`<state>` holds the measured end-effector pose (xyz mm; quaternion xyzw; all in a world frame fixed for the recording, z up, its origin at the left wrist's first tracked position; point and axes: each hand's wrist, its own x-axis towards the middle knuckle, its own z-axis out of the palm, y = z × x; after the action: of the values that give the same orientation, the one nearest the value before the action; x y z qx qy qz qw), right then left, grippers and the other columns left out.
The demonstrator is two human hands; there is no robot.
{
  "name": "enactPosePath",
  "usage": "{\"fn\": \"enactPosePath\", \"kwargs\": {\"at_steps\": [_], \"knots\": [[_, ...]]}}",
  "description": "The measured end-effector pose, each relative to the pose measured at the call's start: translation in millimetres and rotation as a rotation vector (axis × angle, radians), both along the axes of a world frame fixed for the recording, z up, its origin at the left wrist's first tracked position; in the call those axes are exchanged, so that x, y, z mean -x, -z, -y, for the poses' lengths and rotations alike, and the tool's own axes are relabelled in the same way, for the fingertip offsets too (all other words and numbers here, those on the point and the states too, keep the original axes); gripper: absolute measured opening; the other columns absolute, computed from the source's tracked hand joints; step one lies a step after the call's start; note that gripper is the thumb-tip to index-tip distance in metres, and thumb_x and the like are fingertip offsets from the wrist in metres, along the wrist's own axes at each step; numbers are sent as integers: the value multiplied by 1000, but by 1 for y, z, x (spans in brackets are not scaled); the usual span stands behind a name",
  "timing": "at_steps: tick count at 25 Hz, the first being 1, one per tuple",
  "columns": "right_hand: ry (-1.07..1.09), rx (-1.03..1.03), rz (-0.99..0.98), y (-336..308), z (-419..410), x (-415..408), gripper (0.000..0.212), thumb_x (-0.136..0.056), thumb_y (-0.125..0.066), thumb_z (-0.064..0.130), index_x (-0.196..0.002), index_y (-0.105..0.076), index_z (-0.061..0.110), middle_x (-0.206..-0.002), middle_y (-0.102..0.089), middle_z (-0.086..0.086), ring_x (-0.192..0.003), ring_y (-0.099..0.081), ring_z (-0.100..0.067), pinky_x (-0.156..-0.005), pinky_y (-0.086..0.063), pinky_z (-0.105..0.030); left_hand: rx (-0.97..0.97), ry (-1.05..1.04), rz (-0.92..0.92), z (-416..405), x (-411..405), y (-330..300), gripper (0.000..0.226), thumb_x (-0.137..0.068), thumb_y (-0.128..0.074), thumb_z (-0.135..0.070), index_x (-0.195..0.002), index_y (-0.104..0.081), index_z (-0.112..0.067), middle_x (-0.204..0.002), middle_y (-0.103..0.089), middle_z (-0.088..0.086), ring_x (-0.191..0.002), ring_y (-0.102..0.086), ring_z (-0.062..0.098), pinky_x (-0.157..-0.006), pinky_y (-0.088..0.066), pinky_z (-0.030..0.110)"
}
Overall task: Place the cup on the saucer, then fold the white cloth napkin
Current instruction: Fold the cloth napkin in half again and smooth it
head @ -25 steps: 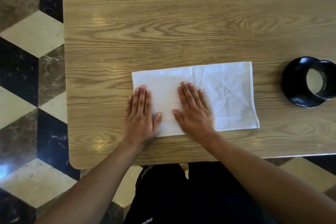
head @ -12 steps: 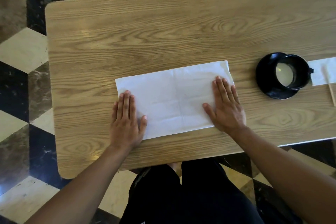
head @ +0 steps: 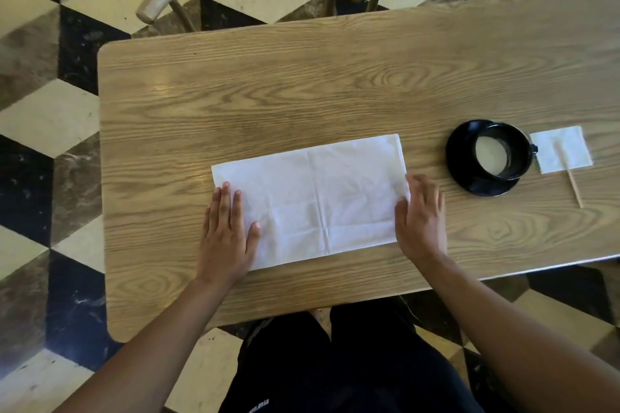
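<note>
Between the two hands lies the napkin, flat on the counter, already a long rectangle with its long axis running left-right, tilted slightly so the right end sits farther from the person. Crease lines cross near its middle.

Left hand: fingers straight, palm down, pressing the napkin's left end; fingertips near the far left corner, thumb splayed onto the cloth. Flat, gripping nothing.

Right hand: at the napkin's right short edge, fingers relaxed and straightish, overlapping that edge. Blurred, so can't say whether it pinches the cloth or just rests on it; looks flat, not curled.

Key relation for the next fold, as I judge it: right edge is directly under the right hand, left end pinned by the left. Folding right-over-left across the short crease at mid-length would halve it. Either hand is equally close to its own end.

Cup sits on the saucer, both black, well right of the napkin, nearer the right hand. That step looks done.

Beyond the saucer: small white paper with a thin wooden stick lying across its near edge.

Writing: small white lettering on the dark trousers at bottom, not readable. No labels on cup or napkin.
</note>
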<state>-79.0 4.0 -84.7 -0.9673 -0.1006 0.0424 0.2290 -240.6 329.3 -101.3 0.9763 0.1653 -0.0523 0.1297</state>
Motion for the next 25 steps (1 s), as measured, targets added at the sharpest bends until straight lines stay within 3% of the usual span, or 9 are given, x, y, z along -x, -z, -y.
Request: {"fn": "enactPosePath", "kwargs": {"at_steps": [2, 6, 10, 14, 19, 23, 25], "knots": [[72, -36, -53, -1, 1, -9, 37, -97, -48, 6, -132, -57, 4, -129, -54, -16, -113, -47, -36, -105, -40, -48, -5, -12, -30, -5, -2, -2, 72, -100, -35, -44, -156, -25, 0, -167, -16, 22, -156, -14, 37, -125, -20, 54], [78, -55, -150, -9, -2, -27, 25, -99, -50, 7, -118, -66, 6, -121, -60, -15, -108, -58, -38, -96, -45, -42, 35, -75, -106, -9, -10, -11, 69, -97, -33, -44, -151, -35, -3, -165, -24, 20, -153, -22, 37, -124, -23, 53], [169, -29, -298, -20, -14, -63, 18, -94, -54, 11, -107, -66, 9, -114, -63, -14, -103, -60, -36, -88, -45, -39, 61, -122, -70, -20, -30, -25, 52, -90, -40, -31, -132, -52, -3, -144, -49, 19, -133, -46, 42, -111, -38, 54], [97, -17, -343, -27, -32, -96, 27, -88, -54, 11, -114, -59, 9, -116, -57, -15, -103, -58, -36, -88, -46, -40, 132, -248, -79, -36, -63, -36, 58, -84, -56, -10, -141, -46, -3, -140, -49, 19, -127, -46, 41, -106, -40, 52], [4, 55, -397, -25, -49, -124, 52, -91, -57, 16, -142, -49, 23, -133, -47, -11, -120, -52, -31, -97, -45, -36, 118, -282, -139, -58, -94, -39, 55, -87, -57, -8, -141, -50, -4, -135, -53, 17, -123, -48, 40, -107, -41, 48], [-23, 91, -410, -23, -51, -135, 42, -90, -61, 17, -132, -57, 21, -133, -44, -7, -119, -54, -28, -83, -45, -31, 124, -286, -194, -65, -106, -36, 42, -87, -58, -8, -128, -62, -8, -130, -56, 14, -119, -49, 38, -105, -42, 44], [-29, 94, -414, -24, -51, -138, 34, -89, -64, 17, -122, -60, 16, -132, -44, -8, -119, -53, -29, -83, -43, -30, 132, -300, -201, -68, -111, -37, 36, -86, -61, -8, -121, -65, -9, -126, -58, 13, -118, -49, 37, -103, -43, 43]]}}
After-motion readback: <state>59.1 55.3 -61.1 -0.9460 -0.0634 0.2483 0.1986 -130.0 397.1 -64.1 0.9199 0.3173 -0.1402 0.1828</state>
